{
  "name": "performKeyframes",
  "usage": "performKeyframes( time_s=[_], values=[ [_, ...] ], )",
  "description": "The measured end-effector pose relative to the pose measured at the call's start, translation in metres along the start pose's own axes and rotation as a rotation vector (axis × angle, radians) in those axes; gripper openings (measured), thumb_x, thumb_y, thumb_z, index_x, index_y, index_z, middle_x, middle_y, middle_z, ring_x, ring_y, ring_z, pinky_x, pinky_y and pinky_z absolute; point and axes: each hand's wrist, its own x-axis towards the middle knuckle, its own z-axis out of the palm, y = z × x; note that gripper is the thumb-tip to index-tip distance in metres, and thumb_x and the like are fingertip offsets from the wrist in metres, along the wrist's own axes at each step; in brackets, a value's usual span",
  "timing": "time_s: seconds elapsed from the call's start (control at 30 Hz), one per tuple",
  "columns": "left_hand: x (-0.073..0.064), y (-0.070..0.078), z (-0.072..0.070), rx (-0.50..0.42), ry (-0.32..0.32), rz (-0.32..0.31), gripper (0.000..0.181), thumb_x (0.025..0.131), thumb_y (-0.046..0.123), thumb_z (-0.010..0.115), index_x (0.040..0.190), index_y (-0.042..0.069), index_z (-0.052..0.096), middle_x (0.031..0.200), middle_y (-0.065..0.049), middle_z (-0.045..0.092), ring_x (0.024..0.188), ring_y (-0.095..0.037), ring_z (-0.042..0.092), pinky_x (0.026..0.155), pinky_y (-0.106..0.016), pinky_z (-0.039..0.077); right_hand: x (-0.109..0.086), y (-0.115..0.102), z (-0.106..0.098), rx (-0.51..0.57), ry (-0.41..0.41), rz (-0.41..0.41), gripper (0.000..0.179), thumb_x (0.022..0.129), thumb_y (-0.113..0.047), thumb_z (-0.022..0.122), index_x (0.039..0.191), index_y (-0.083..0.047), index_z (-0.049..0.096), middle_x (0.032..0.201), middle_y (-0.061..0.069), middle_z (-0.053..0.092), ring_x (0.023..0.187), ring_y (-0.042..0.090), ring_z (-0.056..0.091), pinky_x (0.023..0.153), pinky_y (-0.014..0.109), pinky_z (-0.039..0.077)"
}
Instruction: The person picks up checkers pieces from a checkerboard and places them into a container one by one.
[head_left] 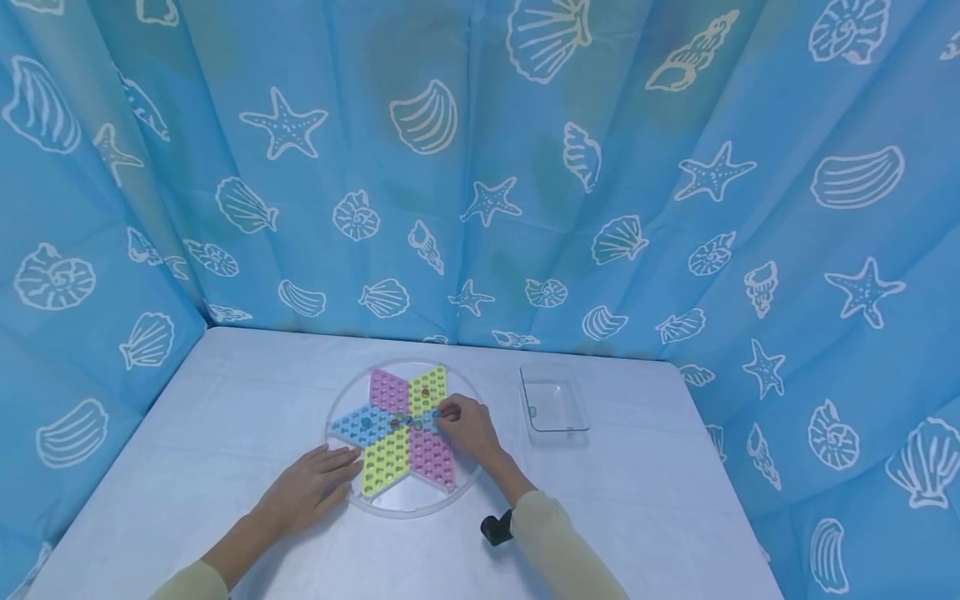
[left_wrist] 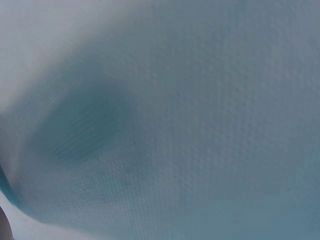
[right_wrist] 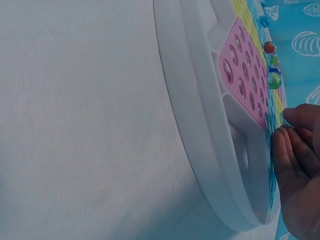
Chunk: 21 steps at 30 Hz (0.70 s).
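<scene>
A Chinese checkers board (head_left: 405,512) lies on the table, a star of pink, yellow and blue points inside a round pale rim. My left hand (head_left: 311,487) rests against its lower left rim, fingers extended. Over the right blue point, my right hand (head_left: 468,425) pinches a small marble (right_wrist: 286,122) between thumb and fingertips; most of it is hidden. Several marbles (right_wrist: 274,80) sit in a row near the board's middle. Single marbles lie in the upper yellow point (head_left: 425,392) and the left blue point (head_left: 366,422). Bluish, blurred fabric fills most of the left wrist view.
A clear rectangular glass container (head_left: 557,430) stands right of the board, with a greenish marble (head_left: 533,411) inside. White cloth covers the table (head_left: 637,500). Blue curtains (head_left: 487,250) with shell patterns surround it. A black device (head_left: 497,529) sits by my right sleeve.
</scene>
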Motion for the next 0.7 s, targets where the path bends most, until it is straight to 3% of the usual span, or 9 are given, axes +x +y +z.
performKeyframes(
  time_s=[0.4,0.7],
  values=[
    [0.001,0.002,-0.003,0.014,0.019,0.024,0.034,0.093,0.021,0.065,0.123,0.006,0.07,0.133,-0.011,0.063,0.121,-0.03,0.059,0.105,-0.054,0.042,-0.003,0.003,-0.011,-0.008,0.057,0.042,0.015,0.087,-0.012,0.071,0.101,-0.013,0.068,0.099,0.001,0.071,0.09,0.013,0.069,0.081,0.029,0.058],
    [0.001,0.002,-0.002,0.011,0.019,0.018,0.033,0.094,0.021,0.064,0.123,0.007,0.07,0.133,-0.011,0.063,0.121,-0.03,0.059,0.105,-0.054,0.042,-0.006,0.005,-0.03,-0.002,0.068,-0.011,0.017,0.088,-0.01,0.071,0.105,-0.011,0.072,0.098,-0.001,0.072,0.09,0.011,0.068,0.082,0.028,0.057]
  ],
)
